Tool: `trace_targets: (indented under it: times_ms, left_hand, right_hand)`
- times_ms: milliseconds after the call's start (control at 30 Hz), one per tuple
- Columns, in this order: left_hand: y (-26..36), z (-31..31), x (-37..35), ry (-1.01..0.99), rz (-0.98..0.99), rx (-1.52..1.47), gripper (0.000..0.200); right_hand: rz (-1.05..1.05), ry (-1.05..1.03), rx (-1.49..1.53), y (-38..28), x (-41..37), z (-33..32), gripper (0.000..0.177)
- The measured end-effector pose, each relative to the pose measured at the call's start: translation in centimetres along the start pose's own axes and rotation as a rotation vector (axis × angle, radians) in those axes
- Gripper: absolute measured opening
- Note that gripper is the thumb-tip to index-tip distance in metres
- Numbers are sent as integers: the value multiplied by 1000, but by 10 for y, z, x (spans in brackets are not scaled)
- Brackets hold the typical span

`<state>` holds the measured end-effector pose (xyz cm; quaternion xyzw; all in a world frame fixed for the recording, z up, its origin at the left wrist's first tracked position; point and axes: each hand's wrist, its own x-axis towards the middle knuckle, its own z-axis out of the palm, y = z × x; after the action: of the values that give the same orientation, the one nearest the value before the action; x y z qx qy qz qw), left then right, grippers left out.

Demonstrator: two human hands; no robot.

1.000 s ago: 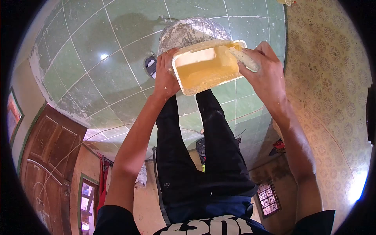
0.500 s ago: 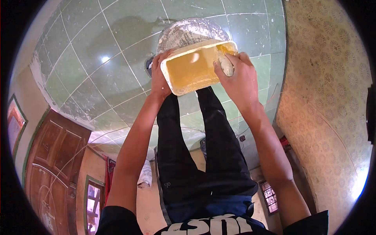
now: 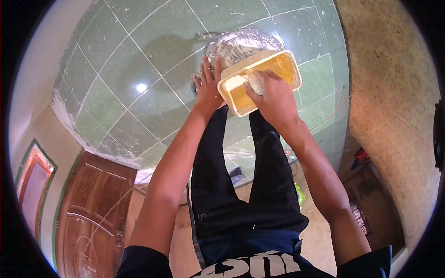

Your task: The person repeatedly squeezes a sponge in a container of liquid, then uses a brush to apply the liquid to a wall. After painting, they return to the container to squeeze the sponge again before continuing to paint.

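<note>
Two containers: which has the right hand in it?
The yellow rectangular plastic tub, not the round grey plaster-caked bucket behind it; the right hand grips a whitish lump inside.

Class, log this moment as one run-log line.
left hand: flat against tub end | right hand: in tub, gripping white lump | bucket: white-crusted, beyond tub

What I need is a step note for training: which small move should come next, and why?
Probably wipe the white lump in the right hand along the inner wall of the yellow tub toward its far rim. That hand presses the lump into the tub's near end, the left hand braces that end with spread fingers, and the tub tilts over the plaster-caked bucket.
</note>
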<state>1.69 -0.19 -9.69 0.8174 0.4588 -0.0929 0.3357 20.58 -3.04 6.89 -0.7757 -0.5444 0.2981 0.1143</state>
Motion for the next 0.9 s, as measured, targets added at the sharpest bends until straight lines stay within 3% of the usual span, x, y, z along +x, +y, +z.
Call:
trace_targets:
  times_ms: [100,167,267,433,500,667,900]
  left_hand:
    - [2,-9,7,-95,-23,72,128]
    - [9,-14,13,-289,-141,210,131]
    - [14,-16,18,-373,-260,76,133]
    - [16,-18,24,-449,-358,12,131]
    - [15,-20,24,-471,-361,17,130]
    - [19,-23,25,-484,-384,26,132]
    - [-17,44,47,-478,-321,218,141]
  right_hand:
    - [9,-66,-4,-17,-3,9,34]
    - [-21,-116,30,-23,-5,17,32]
    - [-14,-161,69,-30,-6,19,33]
    - [-101,-177,51,-24,-12,16,31]
    - [-78,-272,-45,-13,-16,10,33]
    - [-91,-233,-66,21,-14,-3,34]
    - [-5,-158,-71,43,-3,-25,37]
